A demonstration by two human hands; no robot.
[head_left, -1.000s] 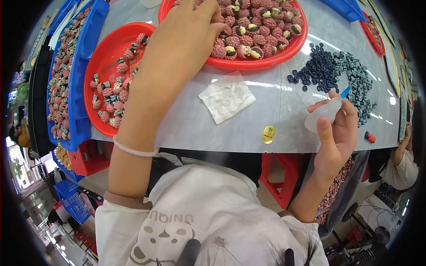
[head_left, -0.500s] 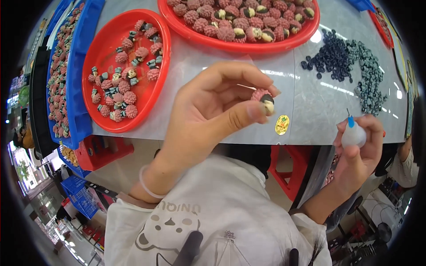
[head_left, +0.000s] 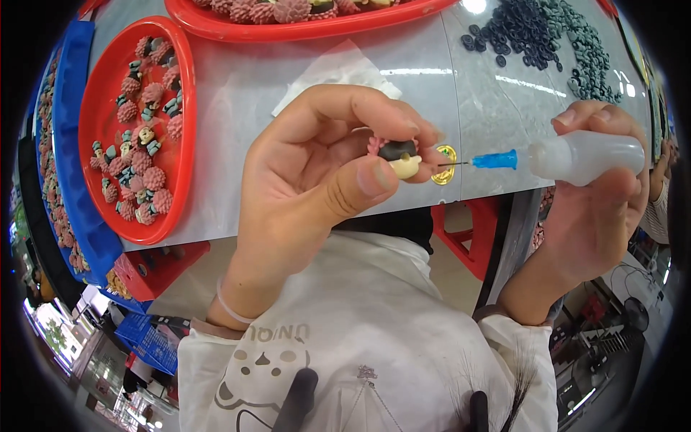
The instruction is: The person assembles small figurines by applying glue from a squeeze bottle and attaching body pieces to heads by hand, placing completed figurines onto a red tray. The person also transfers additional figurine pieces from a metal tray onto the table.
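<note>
— Hedgehog figure (head_left: pixel 398 155), pink-spined with a cream snout and a dark piece on top, sits pinched between thumb and fingers of our left hand (head_left: pixel 324 173), raised above the near edge of the grey counter (head_left: pixel 237 115). How far along do we judge the work?

— Mid-step, we think. Our right hand (head_left: pixel 594 194) is wrapped around a small squeeze bottle (head_left: pixel 586 155), its blue needle tip (head_left: pixel 493 160) aimed at the figure but not touching. One red tray (head_left: pixel 183 129) at left holds a scatter of figures, another red tray (head_left: pixel 302 29) at the top holds a heap; a pile of dark rings (head_left: pixel 547 43) waits at upper right.

— And room to move?

— Open air between needle and figure; a gold coin-like disc (head_left: pixel 445 155) and white paper (head_left: pixel 338 68) lie just behind, trays well apart.
</note>
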